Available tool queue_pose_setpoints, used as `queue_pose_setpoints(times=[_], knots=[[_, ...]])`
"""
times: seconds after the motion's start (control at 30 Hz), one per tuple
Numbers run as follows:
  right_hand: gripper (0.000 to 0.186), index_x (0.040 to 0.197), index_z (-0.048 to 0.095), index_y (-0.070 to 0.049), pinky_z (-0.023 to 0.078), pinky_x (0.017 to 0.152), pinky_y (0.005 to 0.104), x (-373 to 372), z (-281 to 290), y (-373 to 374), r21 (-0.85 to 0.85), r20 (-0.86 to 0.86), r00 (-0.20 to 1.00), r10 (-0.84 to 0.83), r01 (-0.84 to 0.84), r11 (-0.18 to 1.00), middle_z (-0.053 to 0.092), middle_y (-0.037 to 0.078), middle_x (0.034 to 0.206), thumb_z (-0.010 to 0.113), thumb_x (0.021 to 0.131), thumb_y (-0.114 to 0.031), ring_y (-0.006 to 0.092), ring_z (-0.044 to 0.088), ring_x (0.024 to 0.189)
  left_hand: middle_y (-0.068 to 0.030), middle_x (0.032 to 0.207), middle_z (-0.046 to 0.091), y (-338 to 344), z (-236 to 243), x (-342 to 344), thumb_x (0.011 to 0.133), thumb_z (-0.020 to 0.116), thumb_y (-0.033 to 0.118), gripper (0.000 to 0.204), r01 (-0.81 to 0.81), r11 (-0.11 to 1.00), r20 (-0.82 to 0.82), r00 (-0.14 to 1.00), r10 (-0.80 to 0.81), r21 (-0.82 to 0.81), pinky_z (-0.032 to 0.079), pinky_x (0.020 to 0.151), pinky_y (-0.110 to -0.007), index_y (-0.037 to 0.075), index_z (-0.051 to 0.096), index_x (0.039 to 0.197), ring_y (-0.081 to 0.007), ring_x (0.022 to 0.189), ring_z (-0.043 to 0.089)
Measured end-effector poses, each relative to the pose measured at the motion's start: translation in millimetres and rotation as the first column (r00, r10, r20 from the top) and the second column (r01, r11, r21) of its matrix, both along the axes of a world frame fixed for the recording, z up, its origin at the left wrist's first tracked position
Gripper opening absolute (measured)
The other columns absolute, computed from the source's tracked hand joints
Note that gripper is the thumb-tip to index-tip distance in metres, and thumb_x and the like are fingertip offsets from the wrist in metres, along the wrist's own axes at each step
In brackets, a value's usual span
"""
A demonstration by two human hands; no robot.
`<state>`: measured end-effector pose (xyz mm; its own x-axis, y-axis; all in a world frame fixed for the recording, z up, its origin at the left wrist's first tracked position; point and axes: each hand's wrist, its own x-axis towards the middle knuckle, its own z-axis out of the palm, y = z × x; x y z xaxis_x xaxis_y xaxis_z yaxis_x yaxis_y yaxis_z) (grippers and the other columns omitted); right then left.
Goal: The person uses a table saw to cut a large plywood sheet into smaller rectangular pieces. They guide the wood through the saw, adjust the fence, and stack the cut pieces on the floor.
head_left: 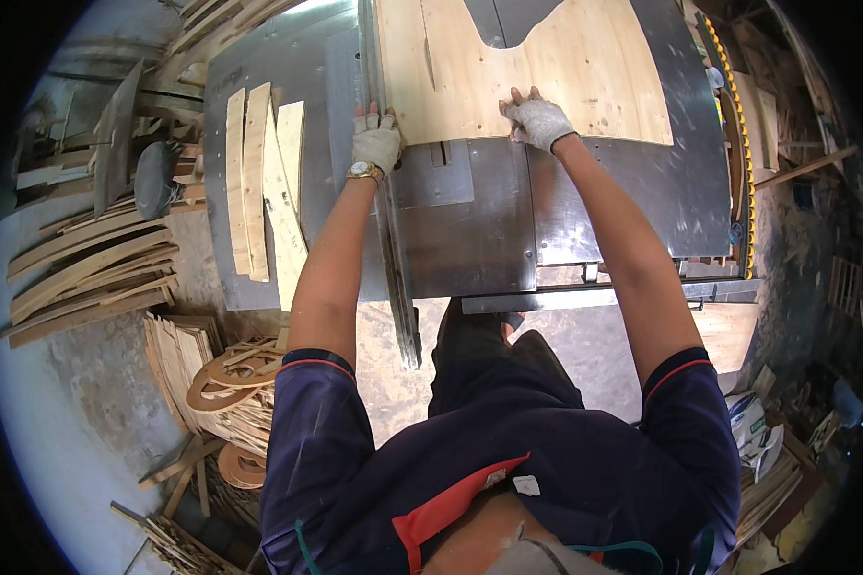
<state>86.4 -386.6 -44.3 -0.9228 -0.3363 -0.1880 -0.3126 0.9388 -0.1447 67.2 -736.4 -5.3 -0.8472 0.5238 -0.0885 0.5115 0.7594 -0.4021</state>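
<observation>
A pale plywood panel (594, 81) with a curved cutout in its far edge lies flat on a grey metal saw table (479, 240). My left hand (377, 144), in a whitish glove with bare fingertips, rests at the panel's near left corner against the long metal fence (393, 249), fingers stretched forward. My right hand (539, 120), gloved the same way, lies on the panel near its close edge, fingers apart and slightly bent. A thin dark slit runs lengthwise in the panel's left part. In line with it, a slotted insert plate (436, 177) shows nearer me.
Several narrow wood strips (256, 182) lie on the table's left side. Stacked curved offcuts (96, 273) and wooden rings (230, 379) stand further left. A metal rail (604, 295) runs along the front edge; a yellow toothed strip (746, 163) borders the right.
</observation>
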Motion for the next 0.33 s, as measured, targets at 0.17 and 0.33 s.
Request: queue_pose_setpoints(times=[0.17, 0.33], knots=[[0.062, 0.141, 0.055, -0.014, 0.017, 0.127, 0.0506, -6.6, 16.0, 0.1, -0.141, 0.012, 1.000, -0.012, 0.014, 0.990, 0.075, 0.001, 0.102, 0.074, 0.083, -0.012, 0.0210, 0.038, 0.147, -0.0095, 0.140, 0.058, 2.8, 6.6, -12.9, 0.095, 0.055, 0.031, 0.058, -0.002, 1.000, 0.010, 1.000, 0.002, 0.001, 0.019, 0.121, -0.059, 0.001, 0.053, 0.144, -0.0343, 0.144, 0.042], [0.064, 0.143, 0.053, -0.015, 0.017, 0.127, 0.0501, -17.9, 30.8, -1.2, -0.098, 0.061, 0.998, -0.009, 0.015, 0.995, 0.075, 0.001, 0.103, 0.074, 0.082, -0.013, 0.0192, 0.036, 0.149, -0.0107, 0.143, 0.056, 5.3, 5.7, -28.8, 0.092, 0.061, 0.035, 0.062, -0.037, 0.999, 0.046, 0.998, 0.036, 0.011, 0.014, 0.124, -0.059, 0.002, 0.052, 0.144, -0.0361, 0.149, 0.035]])
